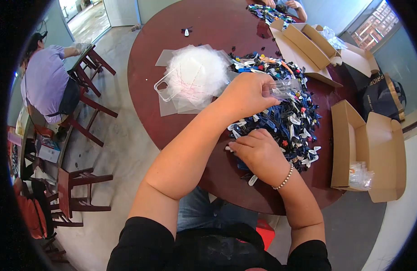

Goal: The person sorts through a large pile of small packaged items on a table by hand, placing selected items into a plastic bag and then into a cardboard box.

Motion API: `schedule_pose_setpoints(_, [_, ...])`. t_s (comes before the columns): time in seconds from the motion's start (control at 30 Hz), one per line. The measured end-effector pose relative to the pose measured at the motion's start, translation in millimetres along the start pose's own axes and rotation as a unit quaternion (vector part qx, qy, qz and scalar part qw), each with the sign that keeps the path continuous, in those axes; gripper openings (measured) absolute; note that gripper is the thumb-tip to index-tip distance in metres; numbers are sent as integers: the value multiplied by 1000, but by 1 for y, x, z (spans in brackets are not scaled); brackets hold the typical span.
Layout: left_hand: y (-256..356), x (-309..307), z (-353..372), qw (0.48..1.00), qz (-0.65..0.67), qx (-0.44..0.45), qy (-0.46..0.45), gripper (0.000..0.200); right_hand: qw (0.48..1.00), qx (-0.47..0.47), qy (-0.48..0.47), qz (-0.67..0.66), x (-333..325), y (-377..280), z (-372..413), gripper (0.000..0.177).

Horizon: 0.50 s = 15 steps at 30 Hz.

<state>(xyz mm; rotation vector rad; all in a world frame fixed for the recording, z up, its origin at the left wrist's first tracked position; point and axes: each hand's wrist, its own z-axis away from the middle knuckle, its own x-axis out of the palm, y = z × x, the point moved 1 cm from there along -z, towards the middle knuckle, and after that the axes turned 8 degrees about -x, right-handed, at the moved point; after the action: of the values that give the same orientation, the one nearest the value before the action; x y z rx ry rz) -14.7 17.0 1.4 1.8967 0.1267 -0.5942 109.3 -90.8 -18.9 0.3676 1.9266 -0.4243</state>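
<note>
My left hand (249, 94) reaches over the heap of snap hair clips (294, 119), its thumb and fingers pinching a small clear plastic bag (285, 87). Closer to me, my right hand (263, 153), with a beaded bracelet (285, 177) at the wrist, is at the heap's near left side. Its fingers are closed at the tips around a light-coloured hair clip (228, 148), partly hidden. The clips are mostly dark blue, black and white. To the left of the heap lies a pile of clear plastic bags (195, 74) with red print.
Open cardboard boxes (348, 174) (308, 47) stand at the right; the nearer holds plastic bags (361, 176). A lone clip (187, 31) lies on the dark red round table (159, 27). Another person's hands (293, 4) are beside more clips at the far edge. A seated person (50, 81) is at left.
</note>
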Motion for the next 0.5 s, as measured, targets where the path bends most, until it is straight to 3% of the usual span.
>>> schedule_pose_setpoints(0.3, [-6, 5, -2, 997, 53, -27, -40, 33, 1000, 12, 6, -9, 12, 2, 5, 23])
schedule_pose_setpoints(0.37, [-13, 9, -5, 984, 157, -36, -75, 33, 1000, 15, 23, -11, 7, 4, 4, 23])
schedule_pose_setpoints(0.43, [-6, 5, -4, 982, 158, -44, -92, 36, 986, 69, 103, -116, -11, 6, 1, 22])
schedule_pose_setpoints(0.5, [1, 1, -1, 969, 199, -95, -106, 38, 967, 117, 186, -130, -33, 7, 1, 22])
